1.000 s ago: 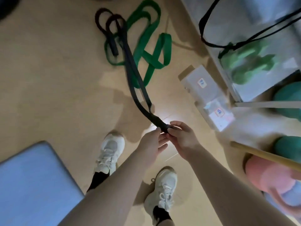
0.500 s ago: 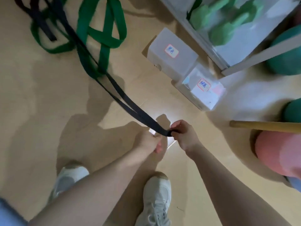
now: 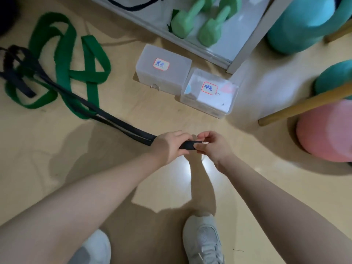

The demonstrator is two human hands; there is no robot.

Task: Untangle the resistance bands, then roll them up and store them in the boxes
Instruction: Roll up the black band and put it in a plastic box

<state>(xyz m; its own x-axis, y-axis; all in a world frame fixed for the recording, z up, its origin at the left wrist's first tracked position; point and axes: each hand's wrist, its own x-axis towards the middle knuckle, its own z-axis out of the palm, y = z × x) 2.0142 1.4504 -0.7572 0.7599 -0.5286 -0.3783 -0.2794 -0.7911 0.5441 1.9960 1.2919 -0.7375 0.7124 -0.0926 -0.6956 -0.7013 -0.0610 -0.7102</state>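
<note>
A black resistance band (image 3: 122,125) runs doubled from the far left of the floor to my hands. My left hand (image 3: 171,145) grips it near its end, fingers curled round it. My right hand (image 3: 211,145) pinches the band's folded tip between thumb and fingers. Its far part lies across a green resistance band (image 3: 64,73), which sprawls in loops on the floor at upper left. Two translucent lidded boxes stand ahead: the left box (image 3: 165,73) and the right box (image 3: 209,94), each with a red-edged label.
A mirror or white shelf (image 3: 190,40) behind the boxes shows green dumbbells (image 3: 198,21). Teal balls (image 3: 297,25) and a pink ball (image 3: 325,132) sit at right, with a wooden stick (image 3: 304,103) lying across them. My white shoes (image 3: 203,241) are below my arms.
The view has swung so the bands lie further left and the boxes ahead. My hands have moved along the black band, and the left hand now wraps around it.
</note>
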